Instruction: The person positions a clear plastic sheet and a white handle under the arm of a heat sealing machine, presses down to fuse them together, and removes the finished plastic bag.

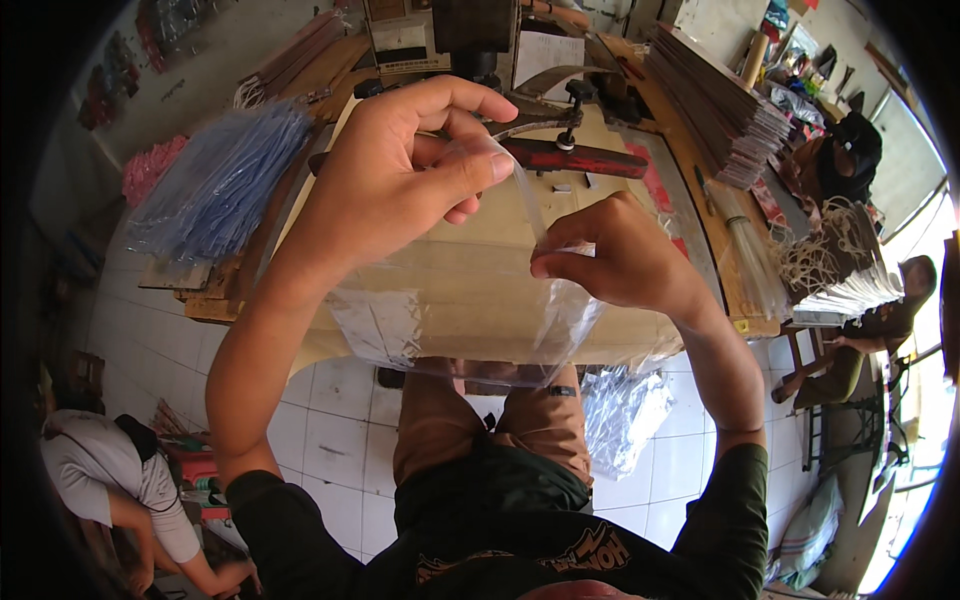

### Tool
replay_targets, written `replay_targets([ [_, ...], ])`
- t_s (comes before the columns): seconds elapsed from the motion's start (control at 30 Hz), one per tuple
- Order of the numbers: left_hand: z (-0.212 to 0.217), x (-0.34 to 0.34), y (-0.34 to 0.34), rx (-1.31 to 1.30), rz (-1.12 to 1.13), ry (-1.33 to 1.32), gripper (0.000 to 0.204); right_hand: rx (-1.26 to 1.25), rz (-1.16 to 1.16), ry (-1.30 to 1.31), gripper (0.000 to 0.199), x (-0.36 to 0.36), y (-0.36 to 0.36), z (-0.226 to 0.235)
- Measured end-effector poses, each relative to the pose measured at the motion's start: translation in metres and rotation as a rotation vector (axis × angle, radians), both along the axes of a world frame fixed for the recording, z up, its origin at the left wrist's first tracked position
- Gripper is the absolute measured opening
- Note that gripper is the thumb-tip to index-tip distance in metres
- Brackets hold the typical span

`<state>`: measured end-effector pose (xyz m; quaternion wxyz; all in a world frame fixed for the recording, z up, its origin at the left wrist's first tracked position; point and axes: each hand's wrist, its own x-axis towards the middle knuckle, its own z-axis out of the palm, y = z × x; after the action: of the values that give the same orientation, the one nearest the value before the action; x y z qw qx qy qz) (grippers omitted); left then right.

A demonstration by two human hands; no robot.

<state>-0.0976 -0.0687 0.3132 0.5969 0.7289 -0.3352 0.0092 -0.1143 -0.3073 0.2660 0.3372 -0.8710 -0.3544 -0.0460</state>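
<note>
Overhead, the head view looks down on 2 bare hands raised over a pale wooden workbench (470,290). Both hold 1 clear plastic bag (470,320), which hangs between them in front of the bench's near edge and above the person's knees. The left hand (400,180) is closed in a pinch, thumb and forefinger pressed on the bag's top edge, with the other fingers curled behind. The right hand (615,255) is likewise closed on the same edge, just beside the left, its thumb and forefinger nipping the film where it folds. The bag is see-through, so the bench shows through it, and a whitish patch sits at its lower left corner. On the bench behind the hands lies a dark red lever bar (575,157) with a black knob. To the left, a thick bundle of bluish clear bags (215,180) rests on stacked boards. To the right, a stack of flat brown sheets (715,95) slopes away, and a tangle of pale cords (835,240) lies near it. More crumpled clear film (620,410) sits on the white tiled floor (330,420) beside the right knee. Another person in a grey shirt (105,470) crouches at lower left, well apart from the bench.
</note>
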Motion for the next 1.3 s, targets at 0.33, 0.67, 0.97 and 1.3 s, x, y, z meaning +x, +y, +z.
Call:
replay_targets([
  [0.33,0.005,-0.001,0.003,0.031,-0.026,-0.024,0.034,0.017,-0.003,0.057,0.009,-0.005,-0.002,0.003],
  [0.67,-0.002,0.001,0.0,0.174,-0.028,-0.195,0.039,-0.072,0.089,0.134,0.069,0.003,-0.002,0.021],
  [0.97,-0.009,0.003,0.02,0.136,-0.062,-0.415,0.062,0.318,0.131,0.553,0.024,0.017,0.035,0.042],
  [1.3,-0.024,0.006,0.046,0.731,-0.157,0.046,0.04,0.336,0.07,0.394,0.036,0.012,0.013,0.063],
])
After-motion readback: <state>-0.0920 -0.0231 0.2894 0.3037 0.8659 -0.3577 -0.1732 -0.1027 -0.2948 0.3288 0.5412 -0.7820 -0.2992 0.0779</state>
